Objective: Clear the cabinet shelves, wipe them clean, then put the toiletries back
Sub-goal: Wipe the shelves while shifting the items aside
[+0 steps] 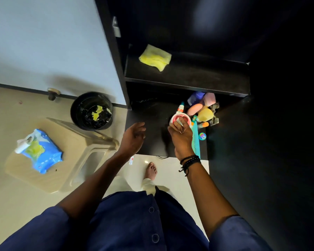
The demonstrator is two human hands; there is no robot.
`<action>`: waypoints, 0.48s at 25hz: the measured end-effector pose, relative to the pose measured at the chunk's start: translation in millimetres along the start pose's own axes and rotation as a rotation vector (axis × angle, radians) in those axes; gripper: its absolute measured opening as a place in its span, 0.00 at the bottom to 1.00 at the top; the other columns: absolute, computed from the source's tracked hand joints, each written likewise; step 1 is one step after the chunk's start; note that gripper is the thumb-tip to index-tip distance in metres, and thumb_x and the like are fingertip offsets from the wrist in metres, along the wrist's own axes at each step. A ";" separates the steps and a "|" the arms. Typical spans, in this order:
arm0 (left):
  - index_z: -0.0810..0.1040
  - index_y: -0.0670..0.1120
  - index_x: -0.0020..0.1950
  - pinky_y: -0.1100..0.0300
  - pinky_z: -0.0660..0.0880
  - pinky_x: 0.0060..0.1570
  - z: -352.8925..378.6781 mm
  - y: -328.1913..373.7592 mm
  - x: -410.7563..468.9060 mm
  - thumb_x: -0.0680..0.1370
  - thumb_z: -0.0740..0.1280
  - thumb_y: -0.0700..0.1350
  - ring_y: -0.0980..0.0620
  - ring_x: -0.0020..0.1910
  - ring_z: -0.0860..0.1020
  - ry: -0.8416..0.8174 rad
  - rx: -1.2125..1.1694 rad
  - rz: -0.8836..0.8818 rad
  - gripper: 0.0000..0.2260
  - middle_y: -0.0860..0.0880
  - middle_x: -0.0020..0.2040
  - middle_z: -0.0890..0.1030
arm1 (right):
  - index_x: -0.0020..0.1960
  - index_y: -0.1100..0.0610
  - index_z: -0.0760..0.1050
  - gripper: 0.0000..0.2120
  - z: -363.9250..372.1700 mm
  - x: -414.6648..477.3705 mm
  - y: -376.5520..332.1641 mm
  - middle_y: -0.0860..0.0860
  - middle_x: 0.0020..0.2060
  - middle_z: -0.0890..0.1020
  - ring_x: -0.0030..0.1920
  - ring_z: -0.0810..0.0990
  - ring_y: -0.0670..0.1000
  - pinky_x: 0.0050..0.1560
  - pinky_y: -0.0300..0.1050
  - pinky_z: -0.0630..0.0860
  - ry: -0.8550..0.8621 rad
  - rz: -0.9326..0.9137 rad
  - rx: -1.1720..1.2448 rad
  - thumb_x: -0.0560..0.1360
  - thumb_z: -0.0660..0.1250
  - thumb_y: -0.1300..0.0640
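My right hand [181, 136] grips a round pink-and-white tub [179, 119] from above, fingers curled over its top, with something small and pale caught between them that I can't make out. The tub is at the near-left edge of the toiletries [201, 107], which crowd the right end of the lower shelf [149, 127]: bottles packed close together toward the back, a tube [180, 108] just behind the tub, and a small round tin [202, 136] toward the front. A teal comb [195, 142] lies just right of my wrist, its long axis running front to back along the shelf. Everything I have to handle therefore lies ahead and to the right, and my right hand is plainly the nearer one. My left hand [133, 137] hangs open with loosely bent fingers and holds nothing. It sits over the bare left part of that shelf, apart from the tub. The upper shelf [198, 77] carries only the yellow cloth [155, 57], up and to the left of both hands. I can't tell whether the tub is coming out or going back. Either way, I judge the move belongs to the right hand, along the line between the cluster and the bare shelf to its left.
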State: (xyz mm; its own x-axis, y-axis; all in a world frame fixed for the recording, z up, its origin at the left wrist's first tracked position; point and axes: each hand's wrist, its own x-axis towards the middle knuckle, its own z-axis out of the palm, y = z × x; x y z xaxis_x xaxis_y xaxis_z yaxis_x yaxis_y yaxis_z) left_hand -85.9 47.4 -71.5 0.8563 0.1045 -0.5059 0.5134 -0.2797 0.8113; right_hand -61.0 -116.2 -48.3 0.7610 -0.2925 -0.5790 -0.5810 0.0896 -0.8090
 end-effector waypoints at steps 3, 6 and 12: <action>0.74 0.47 0.63 0.50 0.79 0.54 -35.3 -20.7 -13.3 0.77 0.62 0.35 0.51 0.54 0.80 0.106 -0.013 -0.015 0.16 0.49 0.57 0.80 | 0.72 0.57 0.62 0.30 39.3 -29.4 6.9 0.55 0.67 0.72 0.65 0.74 0.53 0.62 0.43 0.74 -0.191 0.042 -0.079 0.74 0.67 0.69; 0.73 0.48 0.66 0.51 0.78 0.55 -75.6 -54.4 -25.7 0.76 0.60 0.35 0.50 0.55 0.79 0.206 0.003 -0.082 0.19 0.48 0.58 0.80 | 0.75 0.54 0.55 0.36 86.7 -55.1 19.5 0.56 0.71 0.67 0.67 0.72 0.53 0.62 0.42 0.73 -0.320 0.086 -0.163 0.73 0.67 0.70; 0.72 0.42 0.67 0.68 0.67 0.53 -141.4 -114.7 -40.4 0.74 0.57 0.31 0.55 0.57 0.74 0.290 -0.014 -0.231 0.22 0.46 0.62 0.78 | 0.76 0.53 0.54 0.37 168.3 -76.2 69.5 0.56 0.71 0.67 0.67 0.72 0.54 0.64 0.44 0.72 -0.469 0.148 -0.377 0.73 0.67 0.69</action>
State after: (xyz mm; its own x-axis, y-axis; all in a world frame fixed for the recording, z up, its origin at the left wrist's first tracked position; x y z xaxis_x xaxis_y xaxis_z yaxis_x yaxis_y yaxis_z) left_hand -171.4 210.2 -102.6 0.6971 0.4300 -0.5737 0.6941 -0.2042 0.6904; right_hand -110.9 72.5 -77.5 0.6606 0.1549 -0.7346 -0.6868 -0.2703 -0.6747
